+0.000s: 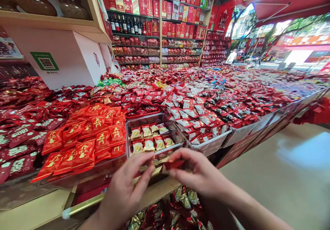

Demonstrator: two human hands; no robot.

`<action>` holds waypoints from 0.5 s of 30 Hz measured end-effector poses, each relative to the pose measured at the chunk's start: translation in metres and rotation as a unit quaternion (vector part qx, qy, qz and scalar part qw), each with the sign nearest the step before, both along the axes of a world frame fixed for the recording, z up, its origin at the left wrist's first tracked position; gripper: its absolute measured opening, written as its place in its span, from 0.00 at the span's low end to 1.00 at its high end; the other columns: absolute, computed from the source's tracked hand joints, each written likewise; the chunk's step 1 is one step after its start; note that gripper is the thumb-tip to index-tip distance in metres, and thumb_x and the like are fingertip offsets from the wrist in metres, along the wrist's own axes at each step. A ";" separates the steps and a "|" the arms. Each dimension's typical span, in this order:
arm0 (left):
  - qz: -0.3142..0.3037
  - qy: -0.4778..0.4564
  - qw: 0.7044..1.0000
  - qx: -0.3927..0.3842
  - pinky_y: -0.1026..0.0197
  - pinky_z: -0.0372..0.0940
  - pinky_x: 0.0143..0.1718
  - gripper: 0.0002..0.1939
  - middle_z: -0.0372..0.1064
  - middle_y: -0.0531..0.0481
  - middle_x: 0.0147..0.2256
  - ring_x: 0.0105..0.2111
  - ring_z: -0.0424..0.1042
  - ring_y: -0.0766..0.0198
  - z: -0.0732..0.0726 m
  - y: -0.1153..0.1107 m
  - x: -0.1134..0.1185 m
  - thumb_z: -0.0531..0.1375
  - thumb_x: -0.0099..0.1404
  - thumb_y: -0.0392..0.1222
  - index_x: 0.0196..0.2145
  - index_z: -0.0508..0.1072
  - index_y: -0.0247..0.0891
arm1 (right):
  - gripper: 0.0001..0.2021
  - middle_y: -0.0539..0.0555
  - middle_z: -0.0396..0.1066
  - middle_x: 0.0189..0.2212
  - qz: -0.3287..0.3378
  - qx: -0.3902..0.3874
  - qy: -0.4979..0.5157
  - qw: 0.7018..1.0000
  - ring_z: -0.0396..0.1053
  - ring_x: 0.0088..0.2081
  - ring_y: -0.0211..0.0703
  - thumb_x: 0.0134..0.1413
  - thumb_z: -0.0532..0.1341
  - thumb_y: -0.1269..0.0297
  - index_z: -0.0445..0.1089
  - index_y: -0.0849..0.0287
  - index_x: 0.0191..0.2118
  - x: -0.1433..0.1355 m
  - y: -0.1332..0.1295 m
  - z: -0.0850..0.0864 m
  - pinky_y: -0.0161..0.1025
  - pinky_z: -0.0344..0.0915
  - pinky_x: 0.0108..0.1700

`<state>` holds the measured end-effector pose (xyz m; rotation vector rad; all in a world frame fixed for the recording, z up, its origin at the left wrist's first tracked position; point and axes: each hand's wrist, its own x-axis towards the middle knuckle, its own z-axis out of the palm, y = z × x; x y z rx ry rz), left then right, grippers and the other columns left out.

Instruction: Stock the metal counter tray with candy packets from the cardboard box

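Packet: small red packet, held between both hands just in front of the counter edge, below the clear tray.
Right hand: fingertips pinched shut on the packet's right end.
Left hand: fingers together, tips at the packet's left end; blurred, so the grip cannot be told.
Tray: clear, holds gold-and-red sweets.
Left of tray: heap of red packets.
Behind: shelves of red boxes.

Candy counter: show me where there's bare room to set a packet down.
Bare patches: the back half of the clear tray of gold-wrapped sweets, and the pale wooden ledge at lower left, below the red packets. Everywhere else the trays are heaped. Both hands, left hand and right hand, pinch a small red wrapper.
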<state>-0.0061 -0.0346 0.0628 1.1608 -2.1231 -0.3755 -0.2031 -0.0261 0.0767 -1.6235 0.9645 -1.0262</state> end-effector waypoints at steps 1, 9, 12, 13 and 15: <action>-0.012 -0.041 0.999 0.005 0.57 0.60 0.50 0.11 0.70 0.47 0.44 0.46 0.67 0.60 0.013 -0.019 -0.001 0.51 0.64 0.41 0.43 0.68 0.40 | 0.05 0.49 0.69 0.29 -0.028 -0.058 0.041 0.997 0.64 0.30 0.34 0.47 0.60 0.69 0.67 0.60 0.33 -0.004 -0.008 0.013 0.32 0.60 0.33; -0.163 -0.368 0.896 0.188 0.57 0.68 0.33 0.07 0.72 0.53 0.31 0.30 0.72 0.64 0.018 -0.138 -0.050 0.59 0.60 0.41 0.32 0.72 0.34 | 0.07 0.50 0.70 0.27 -0.131 -0.220 0.267 0.929 0.65 0.28 0.36 0.45 0.56 0.71 0.67 0.60 0.34 -0.015 -0.059 0.059 0.32 0.58 0.29; -0.199 -0.441 0.852 0.199 0.56 0.68 0.34 0.08 0.72 0.51 0.35 0.33 0.72 0.63 0.002 -0.150 -0.067 0.58 0.61 0.41 0.35 0.71 0.34 | 0.09 0.51 0.71 0.28 -0.108 -0.214 0.305 0.922 0.65 0.28 0.37 0.44 0.57 0.71 0.68 0.60 0.35 -0.017 -0.065 0.055 0.33 0.58 0.29; -0.206 -0.461 0.839 0.202 0.55 0.68 0.34 0.08 0.71 0.51 0.35 0.33 0.72 0.62 -0.002 -0.153 -0.071 0.58 0.61 0.41 0.36 0.71 0.34 | 0.08 0.52 0.72 0.28 -0.096 -0.212 0.316 0.920 0.65 0.28 0.37 0.44 0.57 0.71 0.68 0.61 0.34 -0.017 -0.066 0.053 0.33 0.58 0.29; -0.215 -0.493 0.818 0.205 0.54 0.68 0.36 0.08 0.71 0.50 0.37 0.34 0.72 0.62 -0.007 -0.156 -0.076 0.58 0.62 0.41 0.37 0.71 0.34 | 0.07 0.52 0.72 0.29 -0.076 -0.213 0.334 0.915 0.66 0.29 0.37 0.43 0.57 0.71 0.68 0.61 0.33 -0.018 -0.069 0.052 0.33 0.58 0.30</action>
